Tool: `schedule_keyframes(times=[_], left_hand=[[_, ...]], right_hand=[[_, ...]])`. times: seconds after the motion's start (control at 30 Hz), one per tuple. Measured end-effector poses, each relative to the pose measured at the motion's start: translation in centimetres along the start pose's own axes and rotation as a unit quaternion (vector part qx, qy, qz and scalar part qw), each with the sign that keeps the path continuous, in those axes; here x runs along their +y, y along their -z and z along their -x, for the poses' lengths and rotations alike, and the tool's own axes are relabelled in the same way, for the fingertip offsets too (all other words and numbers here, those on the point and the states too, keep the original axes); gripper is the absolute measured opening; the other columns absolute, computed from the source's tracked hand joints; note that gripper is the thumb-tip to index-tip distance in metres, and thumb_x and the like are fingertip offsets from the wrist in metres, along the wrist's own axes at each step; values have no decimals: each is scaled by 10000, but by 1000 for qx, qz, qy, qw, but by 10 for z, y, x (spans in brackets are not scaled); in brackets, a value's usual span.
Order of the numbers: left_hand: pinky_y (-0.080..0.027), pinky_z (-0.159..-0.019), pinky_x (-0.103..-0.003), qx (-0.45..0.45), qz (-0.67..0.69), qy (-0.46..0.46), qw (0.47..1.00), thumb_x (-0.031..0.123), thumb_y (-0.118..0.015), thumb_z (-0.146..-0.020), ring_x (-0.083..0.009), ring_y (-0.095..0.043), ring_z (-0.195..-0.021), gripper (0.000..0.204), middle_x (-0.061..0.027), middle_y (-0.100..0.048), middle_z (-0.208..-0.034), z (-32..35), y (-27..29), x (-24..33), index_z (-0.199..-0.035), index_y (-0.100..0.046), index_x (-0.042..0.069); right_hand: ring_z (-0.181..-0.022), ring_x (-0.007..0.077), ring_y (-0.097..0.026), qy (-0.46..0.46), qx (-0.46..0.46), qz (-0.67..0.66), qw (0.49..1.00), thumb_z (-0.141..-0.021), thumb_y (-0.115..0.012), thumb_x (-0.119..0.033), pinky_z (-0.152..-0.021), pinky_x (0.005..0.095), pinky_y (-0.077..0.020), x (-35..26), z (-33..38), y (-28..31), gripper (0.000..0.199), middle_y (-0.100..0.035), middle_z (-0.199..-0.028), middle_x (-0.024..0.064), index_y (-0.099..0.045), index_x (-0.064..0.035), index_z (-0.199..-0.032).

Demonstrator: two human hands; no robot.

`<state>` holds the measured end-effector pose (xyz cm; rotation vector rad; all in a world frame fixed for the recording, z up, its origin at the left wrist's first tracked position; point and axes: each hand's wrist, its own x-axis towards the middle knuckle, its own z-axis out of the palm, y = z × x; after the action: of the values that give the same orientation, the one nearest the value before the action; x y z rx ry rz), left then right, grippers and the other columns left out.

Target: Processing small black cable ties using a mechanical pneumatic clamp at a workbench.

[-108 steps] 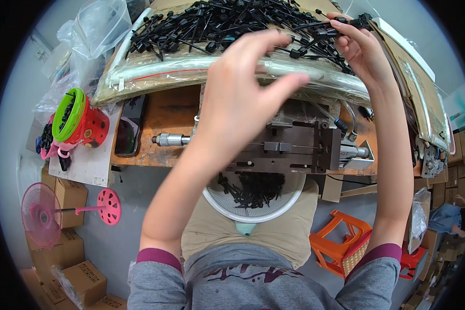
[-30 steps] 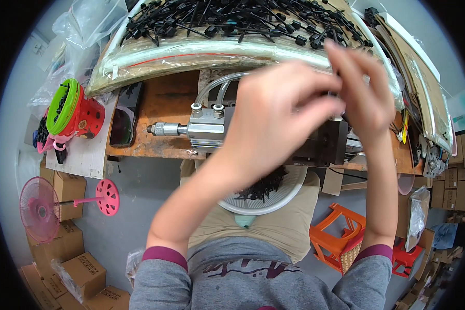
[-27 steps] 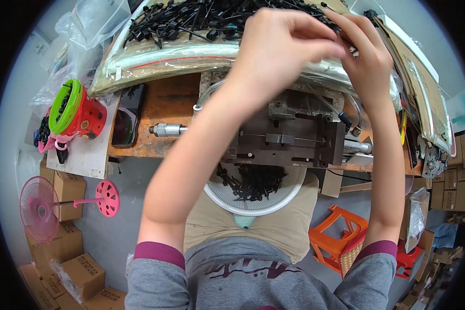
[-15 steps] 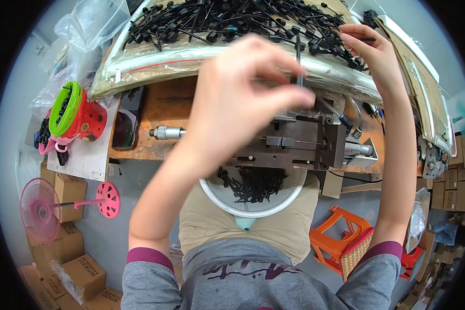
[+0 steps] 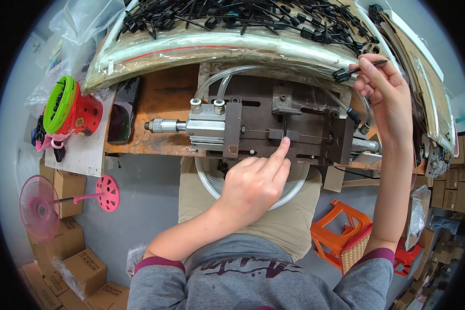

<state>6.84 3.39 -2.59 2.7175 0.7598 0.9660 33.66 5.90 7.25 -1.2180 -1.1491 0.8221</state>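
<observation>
My left hand reaches over the near edge of a dark metal press fixture, its index finger touching a small black part that stands in the fixture's slot. The other fingers are curled and hold nothing. My right hand is raised at the right and pinches a thin black plastic piece between thumb and fingers. A silver pneumatic cylinder joins the fixture's left side. Behind it lies a big heap of the same black pieces on a plastic-lined tray.
A white basin sits on my lap under the fixture. A red and green cup and a dark phone are at the left of the bench. A pink fan, cardboard boxes and an orange stool stand on the floor.
My left hand has dropped from near the heap to the fixture, and a black part now stands in the slot. My right hand drew back from the pile holding another piece.
</observation>
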Motion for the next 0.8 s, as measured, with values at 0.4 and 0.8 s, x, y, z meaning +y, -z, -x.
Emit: schedule_keyframes(times=[0.4,0.8], left_hand=[[-526,-598,-273,-49,26,17,998,112,-815,-687,-180,-661,-655,327,-125,-658,-1246,-7,8,-2,-975,-683,33],[-595,-842,-313,77,572,221,786,-106,-652,-869,-233,-679,-1026,310,-161,-661,-1122,-34,33,3,-1177,-643,-70]], right_hand=[[-745,108,-676,-10,1,-18,1000,-902,-709,-144,-669,207,-524,-8,12,-16,195,-711,-938,110,-650,1,-1019],[-756,99,-661,-15,23,-24,999,-847,-742,-22,-616,206,-522,-5,86,-73,255,-696,-930,99,-631,24,-1073]])
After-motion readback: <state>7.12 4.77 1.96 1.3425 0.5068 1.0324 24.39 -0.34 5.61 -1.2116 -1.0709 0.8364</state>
